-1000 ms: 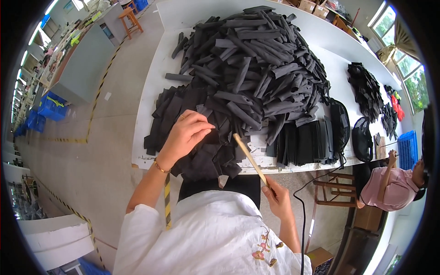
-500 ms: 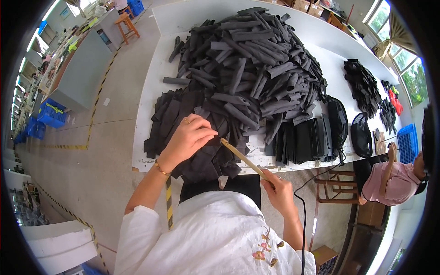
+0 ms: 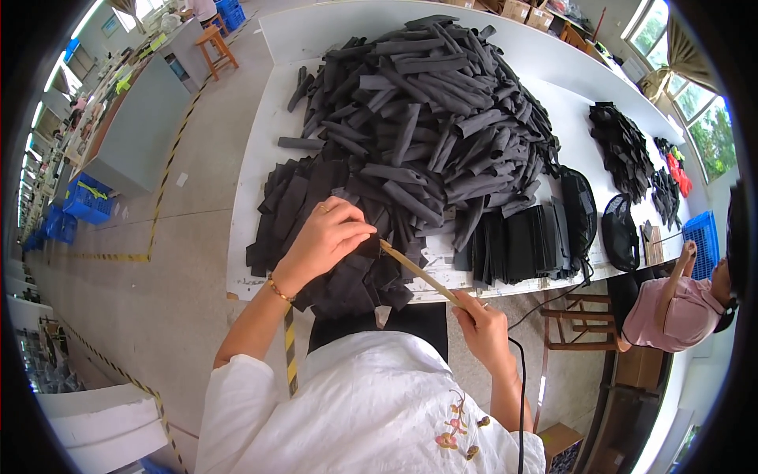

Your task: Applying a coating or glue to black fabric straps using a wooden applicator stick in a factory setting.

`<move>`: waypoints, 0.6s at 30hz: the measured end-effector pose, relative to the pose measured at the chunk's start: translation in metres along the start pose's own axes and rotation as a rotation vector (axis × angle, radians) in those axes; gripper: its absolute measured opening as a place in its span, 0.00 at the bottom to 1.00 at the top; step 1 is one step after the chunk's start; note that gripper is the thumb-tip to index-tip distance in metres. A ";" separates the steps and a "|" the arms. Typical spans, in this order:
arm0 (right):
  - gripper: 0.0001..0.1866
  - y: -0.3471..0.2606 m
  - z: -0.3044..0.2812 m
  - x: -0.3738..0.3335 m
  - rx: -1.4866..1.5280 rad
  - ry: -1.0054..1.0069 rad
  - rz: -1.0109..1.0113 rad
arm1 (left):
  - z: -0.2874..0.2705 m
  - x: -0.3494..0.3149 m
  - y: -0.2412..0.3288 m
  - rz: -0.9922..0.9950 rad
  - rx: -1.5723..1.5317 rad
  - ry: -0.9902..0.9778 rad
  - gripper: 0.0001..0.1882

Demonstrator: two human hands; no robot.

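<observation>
My right hand (image 3: pixel 483 328) is closed round the thick end of a long pale wooden stick (image 3: pixel 426 278), which slants up and left. Its narrow far tip is close to the fingertips of my left hand (image 3: pixel 328 237). Thumb and fingers are pinched together there; whatever they hold is too dark against the cloth to make out. Under both, flat black fabric pieces (image 3: pixel 359 286) lie heaped at the table's near edge, some hanging over it. Behind them rises a big pile of rolled dark grey fabric tubes (image 3: pixel 442 103).
Stacked black fabric pieces (image 3: pixel 517 246) stand right of my hands, beside black mesh pouches (image 3: pixel 579 209). A black cable (image 3: pixel 523 379) runs down past my right forearm. Farther right, a person in pink (image 3: pixel 671 316) sits near a blue basket (image 3: pixel 699 241). The white table (image 3: pixel 260 126) has a raised back wall.
My right hand has shifted slightly down and right with its end of the stick. The left hand keeps its pinch in nearly the same place.
</observation>
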State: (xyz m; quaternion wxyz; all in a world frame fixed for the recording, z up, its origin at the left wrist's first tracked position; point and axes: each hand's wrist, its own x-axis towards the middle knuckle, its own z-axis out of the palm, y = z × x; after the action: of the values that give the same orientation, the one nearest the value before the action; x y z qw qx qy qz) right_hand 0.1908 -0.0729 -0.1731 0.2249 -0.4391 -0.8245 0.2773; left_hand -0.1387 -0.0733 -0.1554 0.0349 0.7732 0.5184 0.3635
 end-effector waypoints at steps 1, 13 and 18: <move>0.16 0.000 0.001 0.001 0.012 -0.017 -0.002 | 0.000 0.000 0.001 0.000 0.001 0.001 0.07; 0.19 -0.009 0.088 0.032 0.651 -0.072 0.152 | 0.051 -0.012 0.045 -0.138 -0.269 0.673 0.30; 0.16 -0.022 0.116 0.032 0.500 0.039 -0.040 | 0.108 -0.045 0.024 -0.884 -1.906 0.386 0.22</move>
State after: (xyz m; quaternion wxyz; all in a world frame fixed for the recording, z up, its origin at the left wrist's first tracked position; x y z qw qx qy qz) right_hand 0.0898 -0.0859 -0.2413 0.3479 -0.3588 -0.7343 0.4594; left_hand -0.0646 -0.0867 -0.2484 0.6709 0.0998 0.2516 0.6904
